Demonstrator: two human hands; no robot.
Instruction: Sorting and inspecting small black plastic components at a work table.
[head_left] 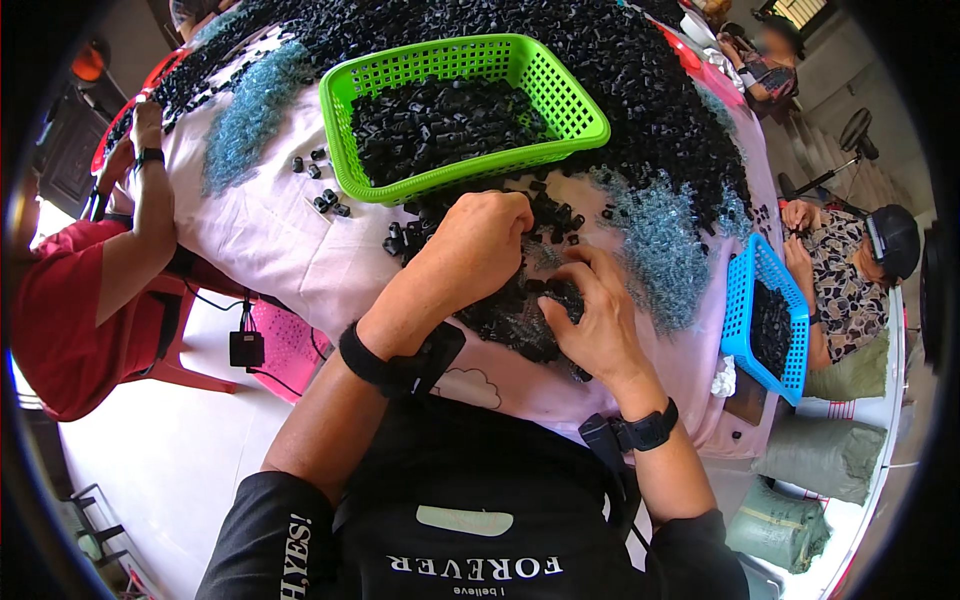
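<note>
Toward the near edge of the tabletop [275, 235], loose black parts [505, 328] are heaped just left of the nearer right hand [600, 325], its fingers parted; whether anything is gripped by the curled left hand [470, 245] cannot be told.

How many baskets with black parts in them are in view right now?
2: a green basket near the top centre of the view, and a blue basket at the right, beside a seated co-worker. Others may be hidden.

Pink cloth [285, 240] lies open leftward; the green basket [470, 175] and black pieces [650, 90] block the way ahead.
</note>
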